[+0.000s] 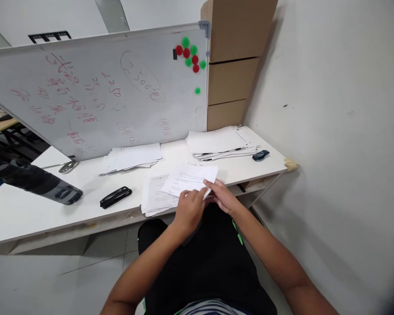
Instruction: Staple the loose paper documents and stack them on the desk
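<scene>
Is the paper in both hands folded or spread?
Spread: the held paper shows a broad printed face; whether its corner bends at the fingers, I cannot tell.

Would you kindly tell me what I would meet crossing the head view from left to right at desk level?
Dark bottle, black stapler, printed pages, left hand, right hand, small dark object.
</scene>
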`<state>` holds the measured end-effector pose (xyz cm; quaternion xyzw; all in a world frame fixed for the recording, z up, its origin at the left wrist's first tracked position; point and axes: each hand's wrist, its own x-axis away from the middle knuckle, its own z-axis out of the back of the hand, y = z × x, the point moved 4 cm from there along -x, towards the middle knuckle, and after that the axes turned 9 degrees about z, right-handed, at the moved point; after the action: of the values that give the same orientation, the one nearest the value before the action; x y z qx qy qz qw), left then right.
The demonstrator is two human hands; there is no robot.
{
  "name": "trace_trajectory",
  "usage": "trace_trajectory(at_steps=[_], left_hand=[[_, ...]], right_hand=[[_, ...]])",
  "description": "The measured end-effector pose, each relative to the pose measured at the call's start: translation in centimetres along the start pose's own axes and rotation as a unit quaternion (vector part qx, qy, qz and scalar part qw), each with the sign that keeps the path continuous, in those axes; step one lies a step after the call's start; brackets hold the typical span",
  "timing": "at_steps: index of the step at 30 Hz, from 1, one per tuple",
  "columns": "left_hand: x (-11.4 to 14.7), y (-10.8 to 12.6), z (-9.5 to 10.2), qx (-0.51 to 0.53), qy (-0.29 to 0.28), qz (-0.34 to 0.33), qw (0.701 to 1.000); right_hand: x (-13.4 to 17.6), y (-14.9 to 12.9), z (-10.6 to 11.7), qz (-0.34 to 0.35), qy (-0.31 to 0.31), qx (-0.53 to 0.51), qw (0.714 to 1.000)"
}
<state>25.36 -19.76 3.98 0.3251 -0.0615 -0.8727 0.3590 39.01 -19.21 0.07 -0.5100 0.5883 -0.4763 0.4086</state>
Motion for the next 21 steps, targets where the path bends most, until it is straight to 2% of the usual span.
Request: trace_trajectory(at_steps=[2, 5, 8, 10, 11, 13, 15, 16, 18, 21], left_hand=[[2.1, 1.5, -1.1, -0.009, -0.007, -0.031, 0.999], [3.6, 1.1, -0.5, 0.004, 0.013, -0.021, 1.000], [3.2, -2.5, 2.4, 0.039, 0.091, 0.095, 0.991], [2.5, -6.0, 4.7, 0.105, 0.141, 0.208, 0.962], [2.2, -7.7, 5.7, 0.158, 0.140, 0.259, 0.942], [1.5, -10.3, 7.1, 0.288, 0.074, 0.322, 0.899], [1.0, -11.7, 8.4, 0.389, -0.016, 0.331, 0.859], [0.9, -12.1, 9.0, 0.415, -0.044, 0.328, 0.848], [1.0, -12.8, 10.1, 0.426, -0.048, 0.329, 0.842], [1.4, -13.8, 10.8, 0.413, -0.001, 0.351, 0.840]], right_hand=[[0.6, 0.5, 1.0, -0.005, 0.030, 0.042, 0.999], [0.6, 0.3, 3.1, 0.023, 0.065, 0.159, 0.985], [0.4, -1.3, 3.9, 0.044, 0.036, 0.210, 0.976], [0.4, -2.9, 3.6, 0.050, 0.001, 0.194, 0.980], [0.3, -3.7, 3.2, 0.054, -0.015, 0.183, 0.981], [-0.1, -5.2, 2.3, 0.071, -0.041, 0.167, 0.983], [-0.8, -6.3, 1.4, 0.099, -0.057, 0.152, 0.982], [-1.2, -6.5, 0.9, 0.112, -0.062, 0.146, 0.981], [-2.0, -6.5, 0.1, 0.125, -0.057, 0.145, 0.980], [-2.8, -5.7, -0.6, 0.130, -0.017, 0.180, 0.975]])
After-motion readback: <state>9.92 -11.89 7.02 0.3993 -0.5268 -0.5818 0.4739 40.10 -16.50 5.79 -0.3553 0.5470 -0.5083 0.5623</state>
